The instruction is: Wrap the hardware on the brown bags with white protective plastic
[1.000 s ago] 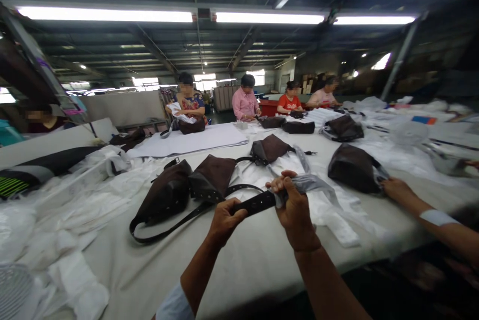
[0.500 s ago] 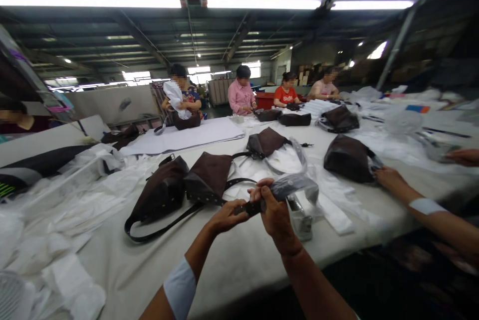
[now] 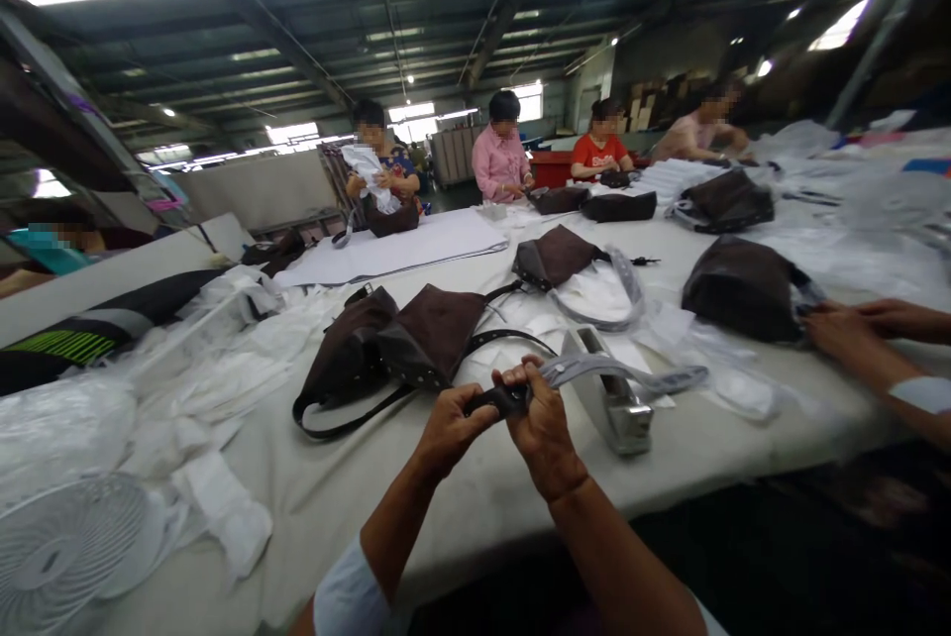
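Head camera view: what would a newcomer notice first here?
The left hand and right hand at lower centre catch the eye first, gripping a dark leather strap. Just beyond them, dark brown leather bags lie on a long white-covered table. Further back, a co-worker in pink works across the table.

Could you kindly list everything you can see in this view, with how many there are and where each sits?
brown leather bags: at least seven, dark brown, along the table
bag strap: one, black with punched holes, between the hands
plastic strip: one, grey, running right from the strap
metal block: one, silver, right of the hands
plastic sheeting: many pieces, white, across the table
fan: one, white, lower left
long table: one, off-white, centre
seated people: five, beyond the table
co-worker's hands: two, right edge, at a bag
left hand: one, gripping the strap
right hand: one, gripping strap and strip
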Tool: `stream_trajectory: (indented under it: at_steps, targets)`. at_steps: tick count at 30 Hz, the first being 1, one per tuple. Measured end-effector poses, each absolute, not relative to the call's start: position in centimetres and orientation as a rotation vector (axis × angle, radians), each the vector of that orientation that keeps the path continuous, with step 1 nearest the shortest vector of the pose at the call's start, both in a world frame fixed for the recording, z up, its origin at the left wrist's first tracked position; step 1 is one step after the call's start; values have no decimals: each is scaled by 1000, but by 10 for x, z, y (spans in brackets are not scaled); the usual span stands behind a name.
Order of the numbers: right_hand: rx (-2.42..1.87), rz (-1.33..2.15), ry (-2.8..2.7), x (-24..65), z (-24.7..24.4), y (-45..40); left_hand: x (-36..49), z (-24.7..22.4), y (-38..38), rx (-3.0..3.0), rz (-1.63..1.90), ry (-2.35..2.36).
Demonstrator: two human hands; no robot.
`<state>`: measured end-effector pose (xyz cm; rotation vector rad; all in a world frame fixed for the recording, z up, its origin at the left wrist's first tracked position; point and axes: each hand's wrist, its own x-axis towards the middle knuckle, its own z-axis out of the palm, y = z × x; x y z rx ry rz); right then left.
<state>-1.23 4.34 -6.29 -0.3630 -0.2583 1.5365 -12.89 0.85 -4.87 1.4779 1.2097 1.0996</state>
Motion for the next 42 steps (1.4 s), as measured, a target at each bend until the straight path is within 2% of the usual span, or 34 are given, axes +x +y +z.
stream_trajectory:
  at_steps: [6,11,13,16,18,21,27,34,42]
  targets:
    - [-435,1559,-425,-20,-58,26,-111,-54,9,1476,1203,1110]
    - [-452,1630,-673,-4,-64,11,-116,-60,7,1485,1264,1278]
    - [-695,1403,-650,8,-74,6,-119,-62,5,1533,1251,1343]
    - [-1089,803,-814,28,-83,-2,-117,-64,1,1615,1244,1389]
    - [-1154,504,-1083,41,-80,-4,-112,-65,-1,1668,1234,1372]
    - [-1178,326,-1390,54,-66,0,-102,-64,-4,1699,1224,1321]
    - [-1269,310,-1556,64,-54,6,-96,-70,-9,1709,1259,1288]
    - [-1241,132,-1726,42,-60,1,-93,-67,-12,1808,1262,1386]
    - [-1032,279,-1737,28,-65,-13,-118,-60,-17,1693,1250,1331]
